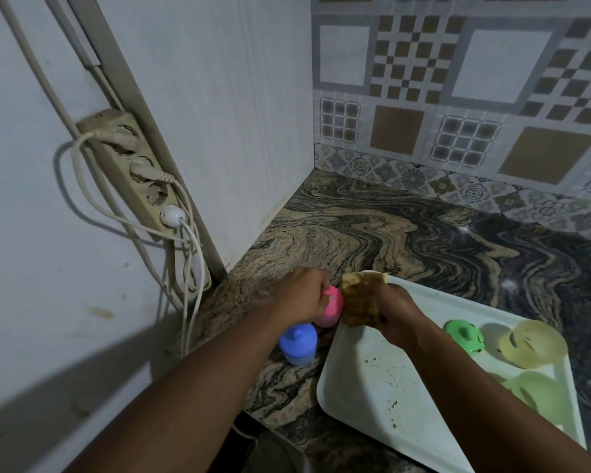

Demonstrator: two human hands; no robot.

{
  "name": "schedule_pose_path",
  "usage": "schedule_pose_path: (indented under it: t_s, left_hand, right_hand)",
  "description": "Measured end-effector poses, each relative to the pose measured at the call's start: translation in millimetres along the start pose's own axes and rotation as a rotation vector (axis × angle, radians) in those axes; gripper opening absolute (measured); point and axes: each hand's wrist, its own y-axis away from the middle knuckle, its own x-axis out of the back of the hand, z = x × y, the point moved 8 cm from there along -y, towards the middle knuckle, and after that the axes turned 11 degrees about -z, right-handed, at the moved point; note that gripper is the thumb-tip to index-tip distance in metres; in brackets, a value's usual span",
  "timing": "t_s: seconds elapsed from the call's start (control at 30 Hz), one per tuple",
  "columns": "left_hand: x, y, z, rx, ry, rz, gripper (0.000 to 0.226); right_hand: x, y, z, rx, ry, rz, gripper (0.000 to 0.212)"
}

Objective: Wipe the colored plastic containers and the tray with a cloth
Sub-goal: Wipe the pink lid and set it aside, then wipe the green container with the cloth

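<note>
Here: white tray (372, 380) on marbled countertop (423, 240), crumbs on its bare middle. Just off tray's far-left corner, L hand (302, 295) grips pink container (331, 310), fingers curled round it. R hand (394, 317), over same corner, clutches bunched brownish cloth (359, 300) – cloth touching pink container. Blue container (298, 344) upright on counter, just left of tray. On tray's right side – green container (464, 336), yellowish container (533, 343), pale green container (536, 394).

Countertop (423, 240): dark swirled stone pattern, bordered by a white panel (219, 114) at the left edge.
Tray (355, 397): white, set at the front edge.
Blue container (298, 343): stood upright near the front left corner, just beside the tray.
</note>
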Motion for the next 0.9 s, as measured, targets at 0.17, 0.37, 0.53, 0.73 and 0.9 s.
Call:
schedule_pose_path:
  t_s: [0.17,0.37,0.53,0.73,0.9]
  left_hand:
    - [-6.0,0.4,-5.4,0.065,0.071,-0.026,0.013]
    - [-6.0,-2.0,-7.6,0.071,0.146,-0.06,0.035]
    - [7.2,-8.6,43.5,-0.041,0.135,0.044,0.035]
    - [-24.0,-10.9,155.7,-0.181,0.139,0.029,0.026]
    - [-88.3,2.8,248.4,-0.39,-0.007,-0.096,0.033]
  right_hand:
    - [6.1,-3.8,4.9,-0.008,-0.042,-0.039,0.023]
    - [38.0,12.7,-11.8,0.027,-0.069,-0.029,0.024]
    - [87.0,43.1,-37.8,0.06,-0.134,0.061,0.027]
    - [157.8,96.1,-58.2,0.105,-0.206,0.129,0.015]
    - [218.3,138.4,-48.8,0.141,-0.287,0.074,0.038]
